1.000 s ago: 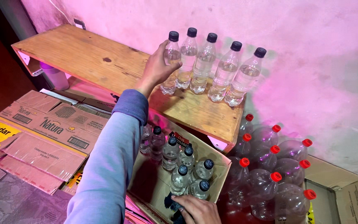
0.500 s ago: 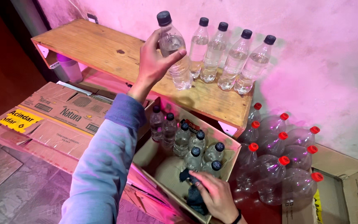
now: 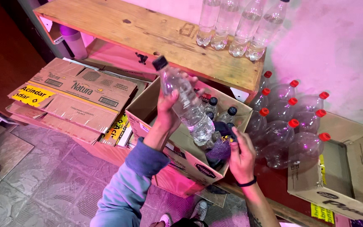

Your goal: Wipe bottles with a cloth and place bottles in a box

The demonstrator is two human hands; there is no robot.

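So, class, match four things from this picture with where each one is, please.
1. clear plastic bottle with black cap
2. four clear plastic bottles
3. large red-capped plastic bottles
4. flattened brown cardboard boxes

a. standing on the wooden shelf
b. held in the left hand
c. stacked left of the open box
d. lying right of the open box

Pairs: 1-b, 2-a, 3-d, 4-c

Left arm (image 3: 127, 189) in a soft blue-grey sleeve with ribbed cuff; right wrist (image 3: 247, 183) bare, wearing a thin black band.

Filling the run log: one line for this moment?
left hand: holds bottle over box | right hand: holds cloth
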